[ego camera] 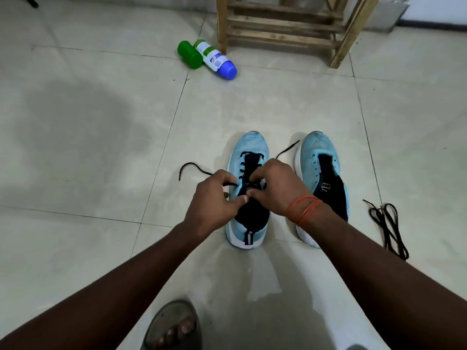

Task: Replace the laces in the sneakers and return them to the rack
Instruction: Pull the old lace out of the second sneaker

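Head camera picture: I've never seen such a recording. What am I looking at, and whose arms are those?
No machine here: a person wears a camera on the head, so you look down along their own arms. The left hand and the right hand each pinch a thin black lace threaded through a light-blue knit sneaker on the pale tiled floor. A second light-blue sneaker, unlaced, stands beside it, with a loose bundle of black laces further right. Beyond lie a green plastic bottle and a white bottle with a blue cap, next to a slatted wooden rack.
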